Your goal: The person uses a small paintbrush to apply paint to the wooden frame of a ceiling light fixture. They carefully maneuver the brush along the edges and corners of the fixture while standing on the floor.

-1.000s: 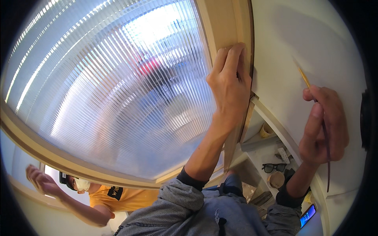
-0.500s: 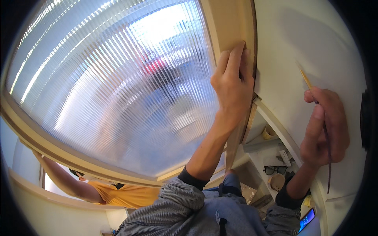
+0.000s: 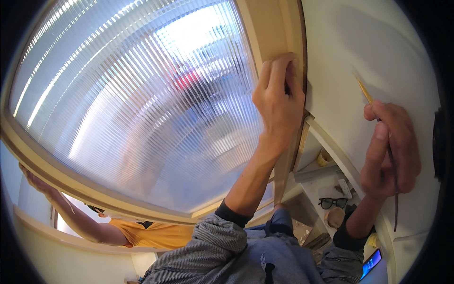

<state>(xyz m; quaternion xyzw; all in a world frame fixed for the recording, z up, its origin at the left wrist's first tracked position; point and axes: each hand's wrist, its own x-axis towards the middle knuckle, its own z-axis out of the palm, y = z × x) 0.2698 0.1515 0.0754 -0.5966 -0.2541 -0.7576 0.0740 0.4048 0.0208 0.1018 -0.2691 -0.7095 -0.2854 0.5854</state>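
Observation:
My left hand point(image 3: 279, 99) has its fingers curled against the cream wooden frame point(image 3: 263, 28) of a large ribbed translucent panel point(image 3: 132, 94), at the frame's right upright beside the wall; the fingertips are partly hidden. My right hand point(image 3: 390, 149) holds a thin paintbrush point(image 3: 365, 90) with a yellowish front and dark long handle. The brush tip points up and left, close to the pale wall point(image 3: 354, 38) right of the frame, casting a faint shadow there.
A co-worker in yellow point(image 3: 151, 234) stands behind the panel, a hand point(image 3: 35, 177) at its lower left edge. Low on the right are a shelf point(image 3: 312, 189) with dark glasses point(image 3: 332, 202), a white power strip point(image 3: 344, 188), cups point(image 3: 335, 217), and a lit phone point(image 3: 371, 262).
The co-worker's hand has moved left and up to the panel frame's edge, and their head is now mostly hidden behind it. My hands have shifted only slightly.

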